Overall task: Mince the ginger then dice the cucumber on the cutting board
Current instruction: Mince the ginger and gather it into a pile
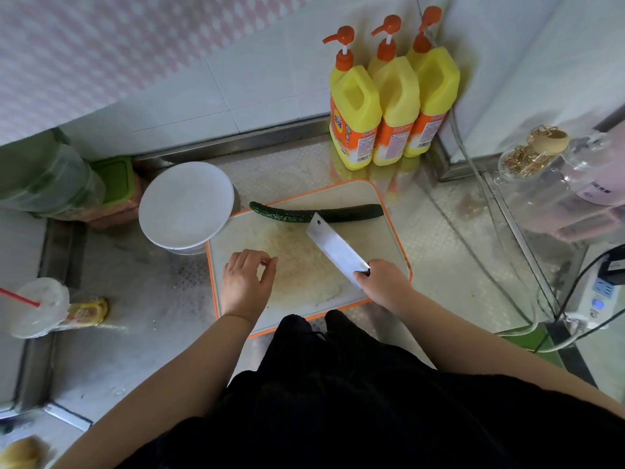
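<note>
Right hand (382, 282) gripping cleaver (334, 248), ginger (301, 265) minced

Dark green cucumber (316, 212), orange-rimmed white cutting board (378, 238), pale yellow ginger (297, 265)

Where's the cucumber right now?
In the head view the cucumber lies whole along the far edge of the cutting board, beyond the minced ginger and just past the cleaver tip.

3 yellow pump bottles (394, 96) at 1 o'clock, 1 cucumber (351, 212), 1 cutting board (389, 231), 1 cleaver (334, 248), 1 white bowl (186, 204) at 10, 2 hands.
</note>
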Demonstrator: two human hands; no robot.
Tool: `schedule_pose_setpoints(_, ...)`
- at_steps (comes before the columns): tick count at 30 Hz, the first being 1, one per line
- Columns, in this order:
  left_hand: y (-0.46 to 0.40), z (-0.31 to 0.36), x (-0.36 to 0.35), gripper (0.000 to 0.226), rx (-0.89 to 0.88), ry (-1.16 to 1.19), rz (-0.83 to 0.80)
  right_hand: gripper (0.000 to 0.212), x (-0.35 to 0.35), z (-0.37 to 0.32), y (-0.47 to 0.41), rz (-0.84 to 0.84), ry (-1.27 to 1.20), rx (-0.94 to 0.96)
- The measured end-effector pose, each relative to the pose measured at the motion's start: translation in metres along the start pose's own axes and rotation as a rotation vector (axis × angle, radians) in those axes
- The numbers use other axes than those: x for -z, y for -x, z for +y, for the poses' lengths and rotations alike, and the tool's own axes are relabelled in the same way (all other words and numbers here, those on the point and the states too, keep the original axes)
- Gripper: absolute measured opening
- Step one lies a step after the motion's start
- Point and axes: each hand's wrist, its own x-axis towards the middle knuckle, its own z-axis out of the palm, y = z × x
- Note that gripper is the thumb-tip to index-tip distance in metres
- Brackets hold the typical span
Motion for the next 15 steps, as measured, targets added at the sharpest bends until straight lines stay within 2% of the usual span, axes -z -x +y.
schedule_pose_setpoints(6, 0.003, 0.004, -0.001, 0.024, 0.009, 0.014, 0.009, 0.033, 0.005, 0.005, 0.001, 0.028, 0.018, -0.006)
schedule_pose_setpoints(10, 0.004, 0.003, -0.001, 0.025, 0.025, 0.026, 0.025, 0.029, -0.002, -0.002, 0.008, -0.008, 0.095, 0.102)
schedule_pose_setpoints(15, 0.005, 0.0, 0.0, 0.026, 0.064, 0.035, 0.036, 0.032, -0.013, -0.016, 0.017, -0.133, 0.165, 0.256)
